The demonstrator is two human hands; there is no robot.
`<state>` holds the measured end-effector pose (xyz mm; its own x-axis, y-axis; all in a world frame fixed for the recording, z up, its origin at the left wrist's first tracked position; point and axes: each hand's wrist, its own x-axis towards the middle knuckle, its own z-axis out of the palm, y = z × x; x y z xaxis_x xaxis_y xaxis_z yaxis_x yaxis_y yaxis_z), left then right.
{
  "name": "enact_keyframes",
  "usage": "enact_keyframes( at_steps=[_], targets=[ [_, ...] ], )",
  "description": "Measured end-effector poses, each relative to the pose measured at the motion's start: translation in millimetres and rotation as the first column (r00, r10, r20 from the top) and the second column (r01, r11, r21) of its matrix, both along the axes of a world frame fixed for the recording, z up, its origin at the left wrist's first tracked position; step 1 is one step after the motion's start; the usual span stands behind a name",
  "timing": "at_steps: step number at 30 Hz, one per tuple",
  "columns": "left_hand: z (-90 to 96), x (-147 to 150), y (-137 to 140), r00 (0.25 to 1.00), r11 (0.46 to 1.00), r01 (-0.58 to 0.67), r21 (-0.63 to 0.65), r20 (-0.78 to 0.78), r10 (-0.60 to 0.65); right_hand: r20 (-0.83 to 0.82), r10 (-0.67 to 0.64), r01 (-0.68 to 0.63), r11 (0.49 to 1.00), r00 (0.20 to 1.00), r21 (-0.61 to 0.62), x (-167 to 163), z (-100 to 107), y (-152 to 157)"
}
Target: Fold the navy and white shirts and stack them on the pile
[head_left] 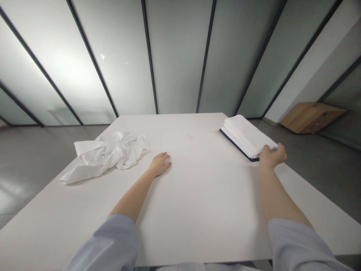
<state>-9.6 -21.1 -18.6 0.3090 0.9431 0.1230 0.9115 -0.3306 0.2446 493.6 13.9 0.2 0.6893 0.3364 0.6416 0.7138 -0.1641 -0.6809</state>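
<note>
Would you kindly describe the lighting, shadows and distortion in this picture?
Head view: bright glare on the frosted glass panels toward the left, a shine on the grey floor; head view again: soft shadows on the white table along the inner sides of the left forearm and right forearm, and dark frames splaying apart toward the top, suggesting wide-angle distortion.

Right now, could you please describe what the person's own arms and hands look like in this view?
The ungloved left hand and ungloved right hand show no watch or bracelet. The loose, pale blue-grey fabric left sleeve and matching right sleeve look plain and creased, with no visible print, and end well short of the hands.
</note>
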Motion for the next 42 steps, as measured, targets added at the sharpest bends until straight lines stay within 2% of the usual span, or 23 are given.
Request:
enact_keyframes(
  at_steps=[3, 7, 10, 13, 17, 20, 22, 24, 27, 30, 32, 33, 34, 35, 36, 38, 39, 40, 41, 42],
  targets=[
    [2.4, -0.2, -1.4, 1.0, 1.0, 0.001, -0.01, 0.0, -0.001, -0.128, -0.065, 0.052, 0.993, 0.99, -0.108, -9.4, 1.7, -5.0],
    [3.4, -1.4, -1.9, 1.0, 1.0, 0.001, -0.011, -0.005, -0.001, -0.169, -0.137, 0.102, 0.974, 0.976, -0.201, -18.2, 8.5, -8.3],
    [1.3, -3.2, -0.4, 1.0, 1.0, 0.002, -0.009, -0.014, -0.002, -0.213, -0.13, 0.075, 0.966, 0.968, -0.246, -14.7, 7.6, -8.7],
    [-0.8, -4.8, 1.0, 1.0, 1.0, 0.006, -0.003, -0.027, -0.006, -0.17, -0.079, 0.044, 0.978, 0.982, -0.204, -10.9, 3.7, -7.8],
    [-1.6, -5.6, 1.2, 1.0, 1.0, 0.015, 0.002, -0.01, -0.015, 0.013, 0.013, -0.012, 0.999, 1.0, -0.051, -14.2, 3.9, -3.6],
    [-1.3, -5.5, 0.9, 1.0, 1.0, 0.015, 0.005, 0.001, -0.015, -0.081, 0.037, -0.034, 0.999, 0.996, 0.038, -20.6, 6.8, 1.1],
    [-1.2, -5.3, 0.8, 1.0, 1.0, 0.015, 0.003, 0.007, -0.015, -0.218, 0.034, -0.027, 0.999, 0.975, 0.037, -24.2, 9.3, 3.0],
    [-1.2, -5.2, 0.7, 1.0, 1.0, 0.014, 0.001, 0.02, -0.014, -0.307, 0.058, -0.07, 0.997, 0.95, -0.029, -27.0, 13.6, 3.4],
    [-0.8, -4.7, -0.1, 0.999, 1.0, 0.016, 0.001, 0.033, -0.016, -0.271, 0.135, -0.168, 0.981, 0.953, -0.102, -36.5, 25.0, 4.3],
    [0.8, -3.6, -1.1, 1.0, 1.0, 0.018, 0.001, 0.026, -0.018, -0.18, 0.272, -0.279, 0.96, 0.945, -0.013, -67.1, 34.5, 8.6],
    [2.1, -3.0, -1.5, 1.0, 1.0, 0.017, -0.002, 0.021, -0.017, -0.173, 0.418, -0.415, 0.908, 0.892, 0.054, -103.1, 32.1, 10.2],
    [2.7, -2.8, -1.6, 1.0, 1.0, 0.017, -0.007, 0.018, -0.017, -0.172, 0.504, -0.502, 0.863, 0.846, 0.06, -124.5, 27.5, 9.0],
    [3.2, -2.8, -1.7, 1.0, 1.0, 0.017, -0.013, 0.013, -0.016, -0.164, 0.607, -0.61, 0.791, 0.778, 0.034, -146.9, 20.9, 6.0],
    [3.7, -2.8, -1.9, 1.0, 1.0, 0.016, -0.02, 0.007, -0.016, -0.155, 0.718, -0.729, 0.684, 0.679, -0.026, -169.1, 13.2, 1.1],
    [4.1, -2.9, -2.3, 1.0, 1.0, 0.016, -0.026, 0.005, -0.016, -0.152, 0.823, -0.837, 0.535, 0.548, -0.119, -189.6, 5.3, -5.4],
    [5.0, -2.8, -4.1, 1.0, 1.0, 0.01, -0.025, 0.021, -0.01, -0.14, 0.96, -0.928, 0.186, 0.241, -0.322, -221.8, -8.2, -20.5],
    [5.7, -2.2, -5.6, 0.999, 1.0, 0.007, -0.014, 0.039, -0.007, -0.089, 0.984, -0.91, 0.104, 0.151, -0.401, -231.8, -12.6, -27.3],
    [6.5, -1.2, -7.5, 0.998, 1.0, 0.005, 0.003, 0.059, -0.005, -0.033, 0.994, -0.884, 0.076, 0.103, -0.46, -237.4, -15.5, -32.4],
    [7.6, 0.4, -9.8, 0.997, 1.0, 0.011, 0.024, 0.077, -0.013, 0.026, 0.995, -0.86, 0.096, 0.096, -0.501, -238.8, -17.2, -35.5],
    [8.8, 2.7, -12.1, 0.996, 0.998, 0.03, 0.048, 0.087, -0.034, 0.081, 0.988, -0.839, 0.155, 0.132, -0.521, -236.7, -18.2, -36.2]
  ],
)
